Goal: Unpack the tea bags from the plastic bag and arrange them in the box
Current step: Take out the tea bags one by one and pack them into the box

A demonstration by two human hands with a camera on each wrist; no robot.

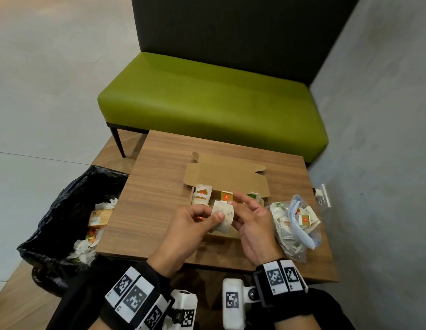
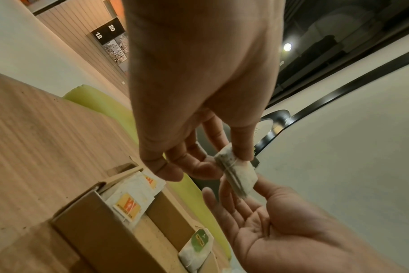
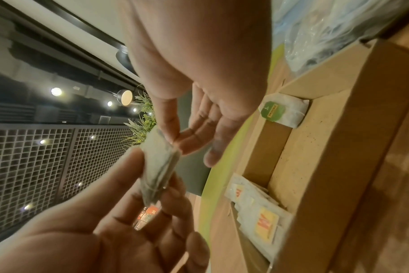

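Observation:
My left hand (image 1: 215, 216) pinches a white tea bag (image 1: 223, 217) between thumb and fingers, above the near side of the open cardboard box (image 1: 227, 177). In the left wrist view the same tea bag (image 2: 237, 173) hangs from the thumb and forefinger. My right hand (image 1: 239, 206) is beside it, palm up and fingers straight, just at the bag's edge (image 3: 159, 166). Inside the box, tea bags with yellow-red tags (image 2: 128, 205) sit in the left compartment and a green-tagged one (image 3: 272, 111) on the right. The clear plastic bag (image 1: 294, 225) with more tea bags lies right of the box.
The box stands on a small wooden table (image 1: 159, 186). A bin lined with a black bag (image 1: 64, 206) holding paper waste is at the table's left. A green bench (image 1: 207, 103) stands behind, and a wall socket (image 1: 324, 196) is on the right wall.

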